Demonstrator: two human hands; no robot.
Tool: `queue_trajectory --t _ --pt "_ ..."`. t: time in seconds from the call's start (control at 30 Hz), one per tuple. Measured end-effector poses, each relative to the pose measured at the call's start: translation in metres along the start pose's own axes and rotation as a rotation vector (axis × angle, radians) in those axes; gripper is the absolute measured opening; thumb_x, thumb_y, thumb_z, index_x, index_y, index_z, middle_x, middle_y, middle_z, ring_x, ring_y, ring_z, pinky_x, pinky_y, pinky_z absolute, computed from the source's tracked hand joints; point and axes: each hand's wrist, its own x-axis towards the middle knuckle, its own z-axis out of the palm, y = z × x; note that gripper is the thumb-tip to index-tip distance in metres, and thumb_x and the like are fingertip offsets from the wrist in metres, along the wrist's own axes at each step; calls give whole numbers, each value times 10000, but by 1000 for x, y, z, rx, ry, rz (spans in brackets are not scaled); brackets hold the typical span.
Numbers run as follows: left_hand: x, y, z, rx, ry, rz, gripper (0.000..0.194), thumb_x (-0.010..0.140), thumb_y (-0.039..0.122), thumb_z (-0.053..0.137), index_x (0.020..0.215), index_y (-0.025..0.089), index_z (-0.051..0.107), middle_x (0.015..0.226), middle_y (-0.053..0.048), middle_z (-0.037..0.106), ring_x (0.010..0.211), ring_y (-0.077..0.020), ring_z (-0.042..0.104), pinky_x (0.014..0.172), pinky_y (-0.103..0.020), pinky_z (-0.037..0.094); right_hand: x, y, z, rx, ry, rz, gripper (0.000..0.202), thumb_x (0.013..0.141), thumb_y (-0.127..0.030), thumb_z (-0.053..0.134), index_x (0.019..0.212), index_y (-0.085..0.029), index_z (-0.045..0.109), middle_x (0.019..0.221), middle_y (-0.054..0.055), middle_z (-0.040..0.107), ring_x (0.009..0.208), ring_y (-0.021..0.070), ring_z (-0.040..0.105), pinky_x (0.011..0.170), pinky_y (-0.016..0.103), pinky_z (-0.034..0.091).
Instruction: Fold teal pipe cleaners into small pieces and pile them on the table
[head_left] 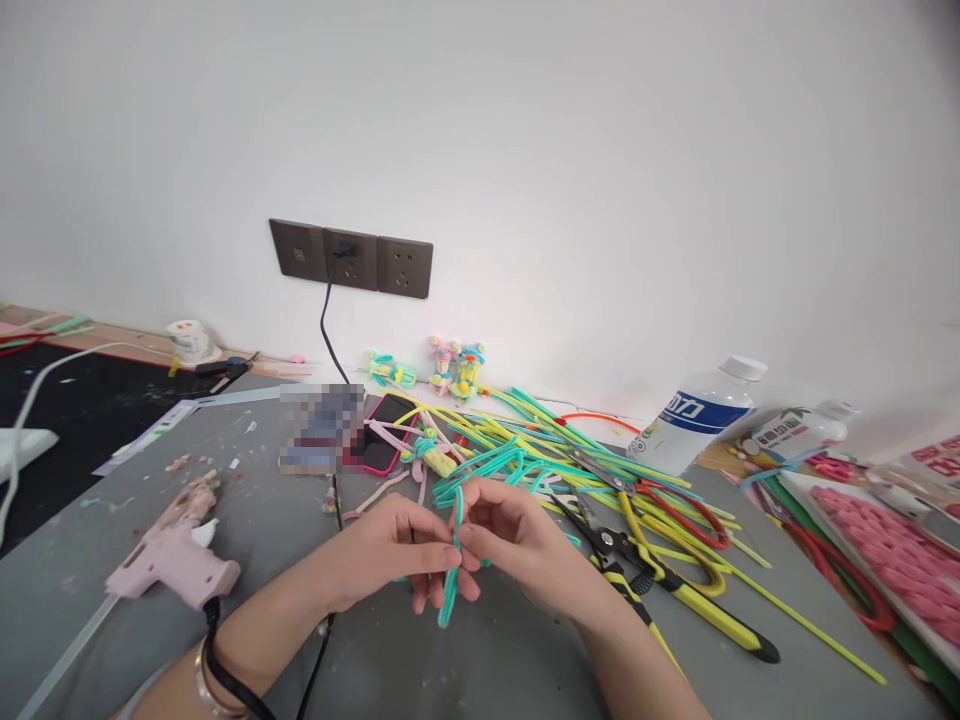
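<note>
Above the grey tabletop (465, 660), left hand (390, 550) and right hand (517, 535) pinch a teal pipe cleaner (452, 560) between closed fingers, steadying it for bending.

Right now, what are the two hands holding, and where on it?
Both the left hand and the right hand pinch a teal fuzzy pipe cleaner at its middle; its lower end hangs free.

Fuzzy teal pipe cleaner (452, 560), matt grey table (420, 660), glossy pink plastic glue gun (176, 555).
</note>
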Motion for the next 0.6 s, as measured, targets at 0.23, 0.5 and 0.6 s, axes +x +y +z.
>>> queue_trajectory --t 0.23,0.5,0.6 --pt "1 1 0 103 32 61 314 844 432 739 853 133 833 801 -137 802 540 -96 536 465 -179 394 -4 2 1 -172 75 -98 190 940 -361 655 890 -200 567 732 -23 570 605 118 562 638 267 451" --pt "3 2 -3 137 137 111 360 813 501 744 792 153 833 642 -57 713 479 -71 404 467 -206 305 -1 7 1 -503 276 -430 101 917 -136 594 876 -227 583 832 15 617 763 167 595 701 283 478" --pt "3 2 -4 119 170 125 411 790 544 752 734 141 813 570 -19 623 469 -68 392 468 -215 281 -1 7 3 -564 270 -515 148 913 -87 585 902 -235 587 856 14 639 770 159 610 705 276 490"
